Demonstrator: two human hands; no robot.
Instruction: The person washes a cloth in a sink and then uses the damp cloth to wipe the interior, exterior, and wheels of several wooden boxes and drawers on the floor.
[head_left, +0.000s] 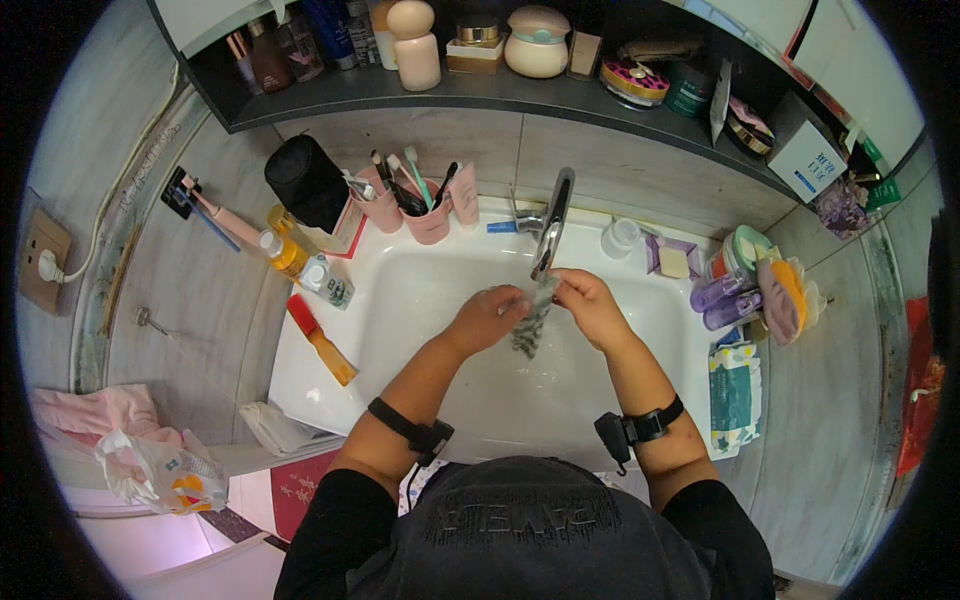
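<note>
A small wet grey-green patterned cloth (531, 330) hangs over the white washbasin (420, 277), just below the spout of the chrome faucet (555, 217). Its upper right corner is pinched between the thumb and fingers of my right hand (592, 306). On the other side, my left hand (487, 319) is at the cloth's left edge, fingers curled; whether they grip it cannot be told. Water in the basin is hard to make out.
A brush with red bristles (322, 337) lies on the left rim, near several bottles (285, 255). Pink cups (427, 223) with toothbrushes stand behind. At right are a soap dish (673, 259), purple bottles (731, 307) and a tissue pack (733, 397). A dark shelf (480, 94) overhangs the back.
</note>
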